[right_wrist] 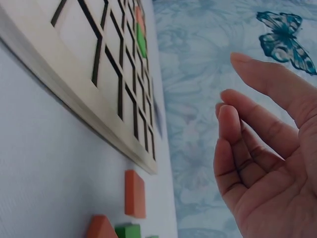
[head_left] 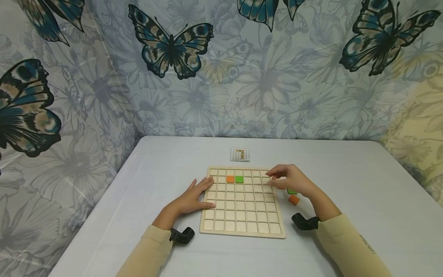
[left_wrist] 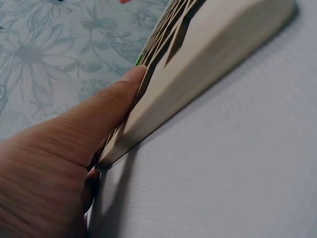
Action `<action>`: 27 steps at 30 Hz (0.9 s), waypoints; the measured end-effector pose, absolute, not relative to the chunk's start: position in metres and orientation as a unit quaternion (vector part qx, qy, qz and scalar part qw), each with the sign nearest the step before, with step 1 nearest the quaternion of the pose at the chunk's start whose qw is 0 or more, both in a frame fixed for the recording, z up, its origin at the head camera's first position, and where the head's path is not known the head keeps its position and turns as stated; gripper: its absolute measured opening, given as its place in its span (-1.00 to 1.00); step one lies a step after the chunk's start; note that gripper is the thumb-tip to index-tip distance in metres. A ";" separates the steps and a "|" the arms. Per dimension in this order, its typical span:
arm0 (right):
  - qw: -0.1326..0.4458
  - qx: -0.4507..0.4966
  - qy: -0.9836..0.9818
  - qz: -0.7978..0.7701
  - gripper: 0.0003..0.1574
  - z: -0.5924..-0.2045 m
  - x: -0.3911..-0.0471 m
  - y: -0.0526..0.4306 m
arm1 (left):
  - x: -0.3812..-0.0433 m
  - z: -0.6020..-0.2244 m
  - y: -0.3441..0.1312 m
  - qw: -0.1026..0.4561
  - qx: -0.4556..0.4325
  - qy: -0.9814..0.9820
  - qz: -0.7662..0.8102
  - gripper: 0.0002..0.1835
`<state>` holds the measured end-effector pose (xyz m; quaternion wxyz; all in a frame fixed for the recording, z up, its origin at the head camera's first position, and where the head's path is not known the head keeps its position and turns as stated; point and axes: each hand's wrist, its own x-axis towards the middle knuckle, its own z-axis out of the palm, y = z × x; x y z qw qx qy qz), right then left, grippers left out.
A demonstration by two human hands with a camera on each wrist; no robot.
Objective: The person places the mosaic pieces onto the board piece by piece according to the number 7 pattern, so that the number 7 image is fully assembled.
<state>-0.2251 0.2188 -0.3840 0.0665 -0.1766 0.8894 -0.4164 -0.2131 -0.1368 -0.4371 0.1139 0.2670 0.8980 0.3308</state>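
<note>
A pale wooden grid board (head_left: 235,206) lies on the table, with an orange square tile (head_left: 230,179) and a green square tile (head_left: 239,179) side by side in its second row. My left hand (head_left: 189,198) rests on the board's left edge, thumb and fingers spread; its thumb (left_wrist: 111,101) lies over the rim. Above the board's upper right edge hovers my right hand (head_left: 294,179), fingers loosely bent, thumb apart, nothing between them in the right wrist view. Beside the board under that hand are loose tiles: an orange one (head_left: 294,199), a green one (head_left: 292,191) and another orange one (right_wrist: 134,193).
A small printed grid card (head_left: 239,154) with a coloured pattern lies beyond the board. White cloth (head_left: 104,238) covers the table. Butterfly-patterned fabric (head_left: 221,100) hangs behind and at the left. Black devices (head_left: 304,222) are strapped to both wrists.
</note>
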 end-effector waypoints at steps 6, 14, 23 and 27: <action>0.052 -0.164 0.897 -0.408 -0.56 -0.378 -0.217 0.231 | -0.214 -0.439 -0.138 0.114 0.267 0.899 0.328 -0.04; 0.042 -0.135 0.900 -0.412 -0.54 -0.383 -0.197 0.257 | -0.215 -0.439 -0.137 0.115 0.268 0.899 0.326 -0.03; 0.040 -0.103 0.912 -0.394 -0.50 -0.391 -0.181 0.270 | -0.214 -0.437 -0.138 0.115 0.265 0.900 0.327 -0.02; 0.038 -0.097 0.912 -0.397 -0.50 -0.394 -0.176 0.271 | -0.214 -0.439 -0.137 0.114 0.265 0.901 0.324 -0.02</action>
